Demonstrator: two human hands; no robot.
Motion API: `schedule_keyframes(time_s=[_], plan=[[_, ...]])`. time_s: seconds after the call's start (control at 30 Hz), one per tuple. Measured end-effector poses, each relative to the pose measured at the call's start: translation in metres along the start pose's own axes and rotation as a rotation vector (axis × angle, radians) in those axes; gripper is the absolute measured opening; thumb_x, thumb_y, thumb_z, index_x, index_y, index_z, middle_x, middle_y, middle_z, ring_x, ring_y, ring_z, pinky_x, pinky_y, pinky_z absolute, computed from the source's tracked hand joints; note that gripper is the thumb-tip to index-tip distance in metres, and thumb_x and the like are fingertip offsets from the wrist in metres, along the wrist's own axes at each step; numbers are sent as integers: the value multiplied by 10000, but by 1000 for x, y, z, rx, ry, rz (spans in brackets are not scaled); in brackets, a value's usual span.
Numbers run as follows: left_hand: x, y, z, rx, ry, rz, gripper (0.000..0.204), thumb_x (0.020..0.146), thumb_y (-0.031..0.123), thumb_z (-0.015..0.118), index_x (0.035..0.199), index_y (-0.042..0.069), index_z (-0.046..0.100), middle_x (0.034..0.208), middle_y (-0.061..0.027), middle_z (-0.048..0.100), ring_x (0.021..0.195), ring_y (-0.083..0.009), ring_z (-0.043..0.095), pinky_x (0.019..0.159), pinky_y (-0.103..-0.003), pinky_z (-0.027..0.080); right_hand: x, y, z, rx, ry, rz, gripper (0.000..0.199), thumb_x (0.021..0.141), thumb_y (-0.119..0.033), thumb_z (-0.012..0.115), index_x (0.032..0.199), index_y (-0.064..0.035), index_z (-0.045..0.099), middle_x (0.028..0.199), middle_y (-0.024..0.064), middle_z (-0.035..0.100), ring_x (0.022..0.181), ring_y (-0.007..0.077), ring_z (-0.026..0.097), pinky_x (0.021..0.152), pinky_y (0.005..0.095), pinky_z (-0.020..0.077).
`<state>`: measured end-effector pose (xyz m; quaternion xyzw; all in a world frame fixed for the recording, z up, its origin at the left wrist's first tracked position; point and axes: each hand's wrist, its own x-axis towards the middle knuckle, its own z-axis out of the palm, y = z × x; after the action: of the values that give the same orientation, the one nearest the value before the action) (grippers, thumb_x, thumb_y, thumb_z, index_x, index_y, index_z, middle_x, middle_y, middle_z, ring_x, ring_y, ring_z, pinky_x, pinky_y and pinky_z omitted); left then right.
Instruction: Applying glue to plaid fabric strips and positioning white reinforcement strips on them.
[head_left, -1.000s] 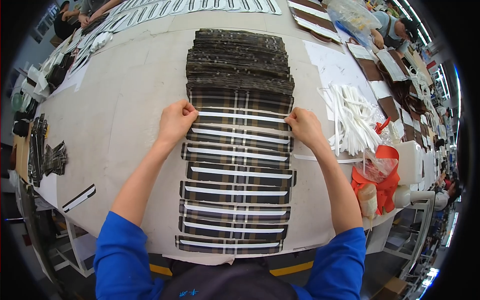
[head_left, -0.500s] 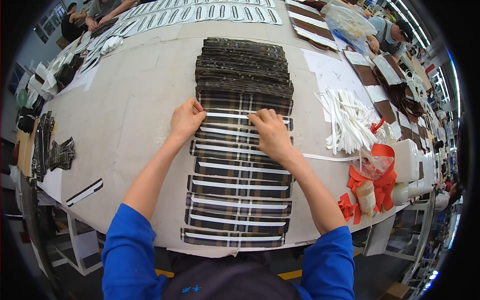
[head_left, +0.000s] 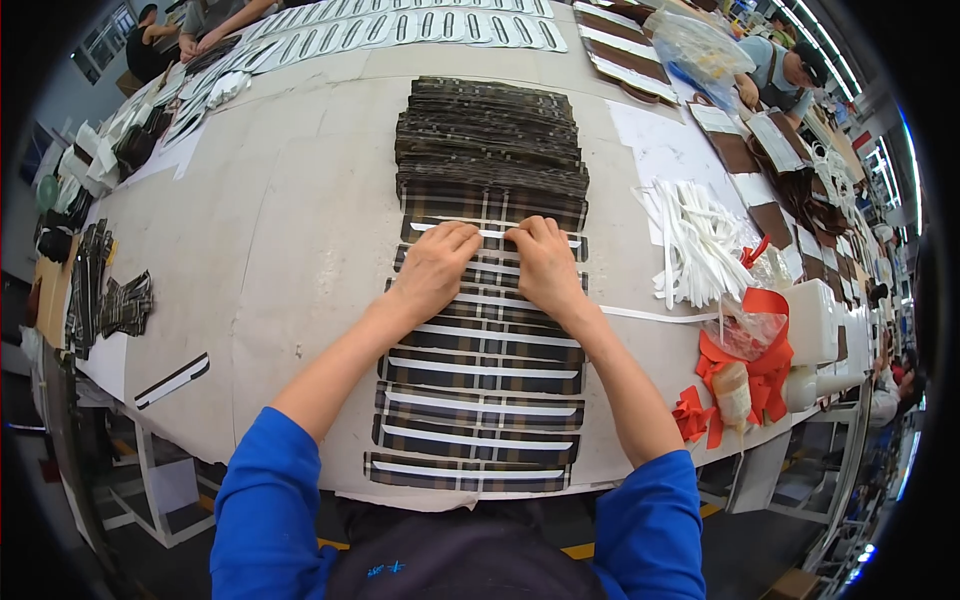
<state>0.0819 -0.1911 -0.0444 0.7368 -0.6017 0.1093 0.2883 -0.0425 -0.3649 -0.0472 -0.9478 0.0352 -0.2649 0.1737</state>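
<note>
Both my hands are at a white strip (head_left: pixel 493 234) lying along the topmost laid-out plaid fabric piece. My left hand (head_left: pixel 438 268) has its fingers curled together on the strip, left of the middle. Close beside it, my right hand (head_left: pixel 546 262) pinches or presses the same strip; the fingertips partly hide it. Below my hands, several plaid pieces (head_left: pixel 430 372) overlap in a column toward me, each bearing a white strip. Just beyond my hands stands a thick stack of dark plaid pieces (head_left: pixel 490 130). A loose white strip (head_left: pixel 660 316) runs from near my right forearm toward the right.
On the right lie a heap of white strips (head_left: pixel 690 240), red cloth (head_left: pixel 768 335) and a white container (head_left: pixel 808 318). A single plaid piece (head_left: pixel 172 382) and plaid bundles (head_left: pixel 88 285) lie left. Co-workers' hands (head_left: pixel 208 40) show at far left; another person (head_left: pixel 785 75) is far right.
My left hand has moved right along the strip, from its left end to close beside my right hand. My right hand has shifted only slightly.
</note>
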Motion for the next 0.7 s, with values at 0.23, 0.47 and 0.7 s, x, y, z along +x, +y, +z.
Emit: schedule_keyframes(time_s=[0.23,0.47,0.7], plan=[[-34,-48,-40,76,35,-59,366,791,-94,578,1136,-27,681,1233,-153,664,1174,-342,605,1029,-421,483,-39,46,-52,-99,13,225,281,756,100,568,990,-15,674,1057,128,612,1047,339,549,905,425,439],[-54,-21,-87,-151,300,-445,133,901,-4,643,1017,2,708,940,-77,699,792,-195,653,736,-320,540,-84,38,-119,261,284,594,114,874,-17,700,973,14,651,828,69,668,723,166,635,656,275,504],[-177,55,-146,-311,339,-883,145,983,123,662,896,9,690,610,65,430,575,-30,368,522,-238,306,-228,-71,-164,609,384,755,105,907,76,600,967,-9,620,851,19,574,681,71,529,585,226,435]])
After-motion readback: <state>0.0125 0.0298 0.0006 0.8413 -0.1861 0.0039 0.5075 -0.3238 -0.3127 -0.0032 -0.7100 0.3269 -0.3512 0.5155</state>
